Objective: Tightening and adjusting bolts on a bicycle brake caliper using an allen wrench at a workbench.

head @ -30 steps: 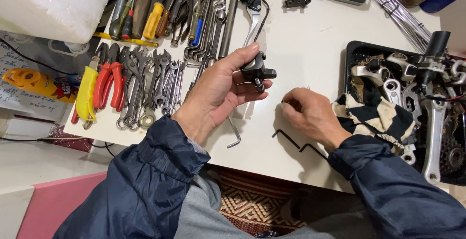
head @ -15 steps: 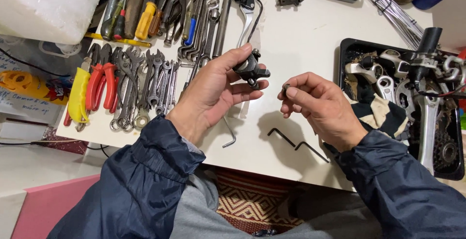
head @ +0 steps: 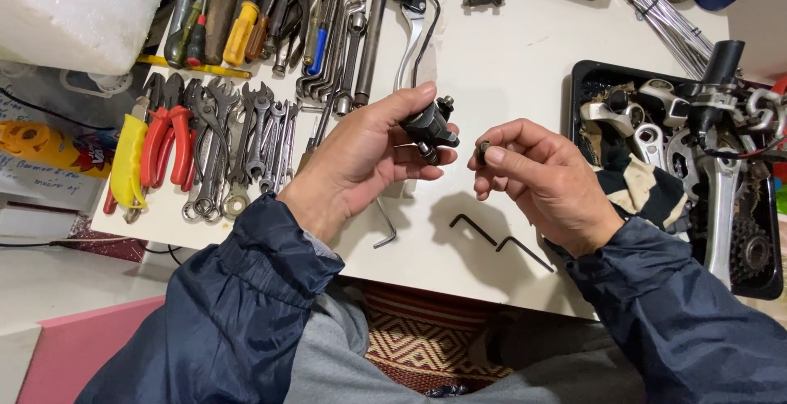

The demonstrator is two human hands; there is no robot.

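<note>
**Two hands, one black part, a crowded table**

A white table (head: 508, 84) fills the view, and a patterned rug (head: 410, 338) shows below its near edge. Pliers (head: 160, 146) with red and yellow grips and a row of wrenches (head: 246, 137) lie at the left. Screwdrivers (head: 234, 22) run out of the picture at the top, so their tips cannot be seen. A white foam block (head: 74, 6) is cut off at the upper left corner. At the right, a black tray (head: 582, 84) holds bicycle parts and a rag (head: 635, 187); its far end runs past the frame.

The left hand (head: 361, 162) is closed around a small black part (head: 430, 125), held above the middle of the table; the fingers cover much of it, so its shape is hard to make out. The right hand (head: 545, 182) pinches a tiny dark piece (head: 484, 148) between thumb and forefinger, just beside the part but not touching it. What the piece is cannot be told.

Three hex keys lie on the table under the hands: one (head: 385, 228) by the left wrist, two (head: 500, 238) below the right hand. A brake lever (head: 410, 31) lies beyond the hands.
</note>
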